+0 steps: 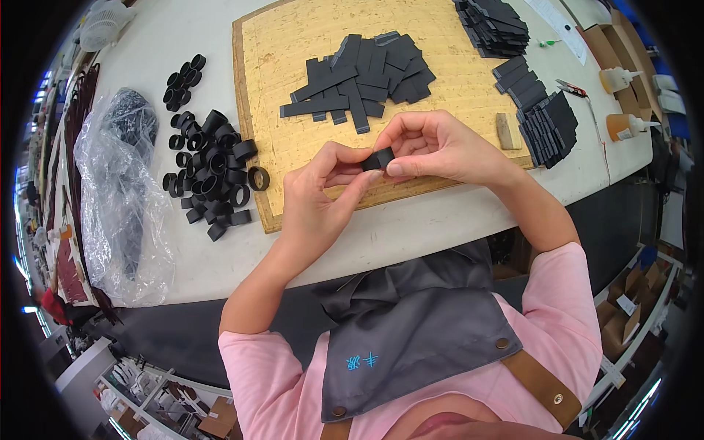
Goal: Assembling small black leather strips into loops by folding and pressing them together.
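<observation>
Between my two hands, over the front part of the yellow board (455,88), is a small black strip loop (378,160). My left hand (323,183) pinches its left side between thumb and fingers. From the right, my right hand (436,150) grips the other side, its thumb in front and fingers curled behind. Just beyond my hands lies a loose pile of flat black strips (359,81). Left of the board sits a heap of black rings (213,165); a smaller cluster of black rings (183,81) lies farther back.
Stacks of black strips (546,125) lie along the board's right side, near a wooden block (506,130) and a red-handled cutter (572,88). Two glue bottles (623,127) stand at the far right. A clear plastic bag (121,191) lies at the table's left.
</observation>
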{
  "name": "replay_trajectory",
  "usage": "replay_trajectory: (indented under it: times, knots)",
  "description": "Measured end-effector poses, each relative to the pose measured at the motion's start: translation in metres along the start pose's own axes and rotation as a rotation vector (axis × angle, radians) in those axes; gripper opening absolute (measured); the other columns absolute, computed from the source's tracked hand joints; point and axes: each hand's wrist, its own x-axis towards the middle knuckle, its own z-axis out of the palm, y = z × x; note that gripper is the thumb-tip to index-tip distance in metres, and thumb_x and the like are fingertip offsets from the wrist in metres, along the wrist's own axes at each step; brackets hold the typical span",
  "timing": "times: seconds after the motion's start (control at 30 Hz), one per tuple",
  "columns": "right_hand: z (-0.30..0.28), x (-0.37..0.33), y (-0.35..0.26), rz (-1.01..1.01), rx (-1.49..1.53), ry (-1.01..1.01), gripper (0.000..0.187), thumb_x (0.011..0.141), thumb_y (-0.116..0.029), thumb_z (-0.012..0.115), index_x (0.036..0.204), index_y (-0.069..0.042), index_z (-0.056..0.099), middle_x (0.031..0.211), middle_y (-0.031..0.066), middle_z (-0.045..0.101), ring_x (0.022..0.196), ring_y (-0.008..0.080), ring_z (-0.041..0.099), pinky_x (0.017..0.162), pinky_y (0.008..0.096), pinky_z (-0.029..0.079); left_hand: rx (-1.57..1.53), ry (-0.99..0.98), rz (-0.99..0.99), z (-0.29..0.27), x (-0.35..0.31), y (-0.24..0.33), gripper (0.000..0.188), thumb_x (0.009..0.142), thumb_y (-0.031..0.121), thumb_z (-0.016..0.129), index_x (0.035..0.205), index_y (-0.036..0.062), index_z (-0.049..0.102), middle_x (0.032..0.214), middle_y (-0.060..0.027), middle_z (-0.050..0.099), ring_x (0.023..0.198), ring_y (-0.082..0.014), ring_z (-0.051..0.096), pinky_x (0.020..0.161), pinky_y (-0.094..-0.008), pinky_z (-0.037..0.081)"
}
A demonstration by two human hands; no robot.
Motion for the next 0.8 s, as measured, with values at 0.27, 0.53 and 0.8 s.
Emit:
replay_trajectory:
  times: [0.27,0.53,0.8]
  knots:
    - [0.001,0.000,0.002,0.016,0.080,0.000,0.029,0.094,-0.013,0.076,0.118,0.001,0.066,0.099,0.0078,0.072,0.090,0.0123,0.071,0.084,0.0268,0.060,0.031,-0.008,0.031,-0.001,0.001,-0.002,0.019,0.091,0.000,0.075,0.106,-0.0057,0.065,0.097,-0.0137,0.076,0.093,-0.0213,0.078,0.080,-0.0284,0.062]
    - [0.000,0.000,-0.005,0.072,0.030,0.003,0.023,0.095,-0.007,0.074,0.114,0.002,0.066,0.100,0.0071,0.071,0.088,0.0120,0.072,0.082,0.0260,0.060,0.019,-0.021,0.011,-0.001,0.000,0.000,0.018,0.091,-0.001,0.074,0.106,-0.0064,0.066,0.097,-0.0138,0.076,0.092,-0.0209,0.078,0.081,-0.0288,0.062]
    - [0.000,0.000,-0.001,0.039,0.005,-0.011,0.022,0.094,-0.009,0.073,0.112,0.001,0.067,0.091,0.0048,0.070,0.084,0.0094,0.070,0.076,0.0233,0.057,0.127,-0.036,0.036,0.000,0.000,0.008,0.018,0.091,0.000,0.074,0.107,-0.0065,0.066,0.096,-0.0150,0.076,0.092,-0.0224,0.078,0.081,-0.0301,0.063]
